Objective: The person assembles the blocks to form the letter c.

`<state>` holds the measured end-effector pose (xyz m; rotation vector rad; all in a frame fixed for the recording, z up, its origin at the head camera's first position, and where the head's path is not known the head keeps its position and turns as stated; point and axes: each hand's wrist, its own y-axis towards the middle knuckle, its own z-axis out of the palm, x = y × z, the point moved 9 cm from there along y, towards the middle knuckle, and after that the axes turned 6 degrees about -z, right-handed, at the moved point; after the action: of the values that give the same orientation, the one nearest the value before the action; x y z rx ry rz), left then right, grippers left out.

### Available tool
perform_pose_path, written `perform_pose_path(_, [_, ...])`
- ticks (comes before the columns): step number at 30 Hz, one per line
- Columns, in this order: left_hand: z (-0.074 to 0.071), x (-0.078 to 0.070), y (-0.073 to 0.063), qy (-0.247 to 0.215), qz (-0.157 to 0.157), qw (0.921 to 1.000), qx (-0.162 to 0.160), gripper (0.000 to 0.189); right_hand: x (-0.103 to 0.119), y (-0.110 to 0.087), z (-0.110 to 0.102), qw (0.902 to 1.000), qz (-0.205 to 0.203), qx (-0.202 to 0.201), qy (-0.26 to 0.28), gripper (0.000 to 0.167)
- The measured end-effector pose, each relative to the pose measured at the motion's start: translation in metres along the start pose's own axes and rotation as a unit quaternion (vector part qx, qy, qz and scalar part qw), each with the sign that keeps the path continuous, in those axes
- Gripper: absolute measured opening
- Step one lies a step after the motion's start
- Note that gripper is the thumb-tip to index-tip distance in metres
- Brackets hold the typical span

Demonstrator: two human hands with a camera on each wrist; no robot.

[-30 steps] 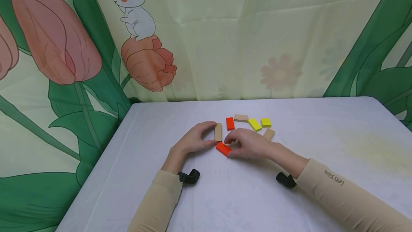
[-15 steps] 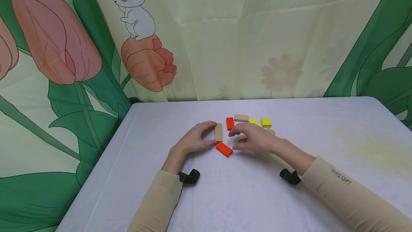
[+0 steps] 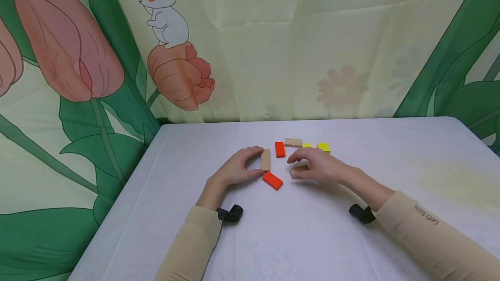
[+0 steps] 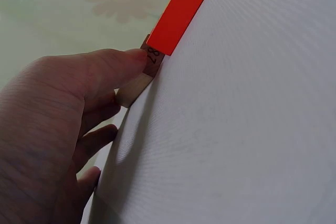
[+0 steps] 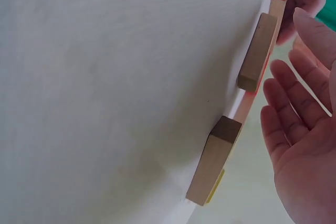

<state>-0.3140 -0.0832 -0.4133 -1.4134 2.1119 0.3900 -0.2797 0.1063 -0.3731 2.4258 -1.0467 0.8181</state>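
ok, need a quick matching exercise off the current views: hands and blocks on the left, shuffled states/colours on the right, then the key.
1. Left hand
2. Right hand
3. Nearest block, head view
4. Rightmost visible block, head view

A. Holds nothing
B. Yellow
C. Grips the ends of a tan block
D. Red

Pairs: 1-C, 2-A, 3-D, 4-B

Whether this is a home or a studio cannot be told: a white tabletop (image 3: 297, 237) stands before a creased fabric backdrop (image 3: 258, 55), printed with a pink tulip (image 3: 74, 47) at left and a white rabbit (image 3: 169, 23).
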Motion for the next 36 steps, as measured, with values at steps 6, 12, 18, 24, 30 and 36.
perform_pose_path(6, [0.0,0.0,0.001,-0.005,0.008,1.0,0.001,0.067,-0.006,-0.002,-0.002,0.9998,0.007,0.004,-0.017,0.036])
perform_pose_path(12, [0.0,0.0,0.001,-0.005,0.012,0.9999,0.0,0.067,-0.011,-0.004,-0.003,0.9995,0.005,0.008,-0.03,0.034])
perform_pose_path(18, [0.001,0.0,0.001,-0.005,0.011,0.9999,0.001,0.067,-0.013,-0.007,-0.005,0.999,0.002,0.014,-0.041,0.031])
perform_pose_path(24, [0.001,0.0,0.001,-0.006,0.009,0.9999,0.0,0.067,-0.015,-0.009,-0.004,0.9988,0.0,0.021,-0.044,0.03])
perform_pose_path(30, [0.002,0.001,0.001,-0.004,0.009,1.0,0.001,0.066,-0.019,-0.009,-0.003,0.9988,0.001,0.024,-0.043,0.027])
perform_pose_path(36, [0.0,-0.001,0.0,-0.006,0.014,0.9999,-0.003,0.066,-0.019,-0.01,-0.004,0.9986,-0.001,0.027,-0.045,0.025])
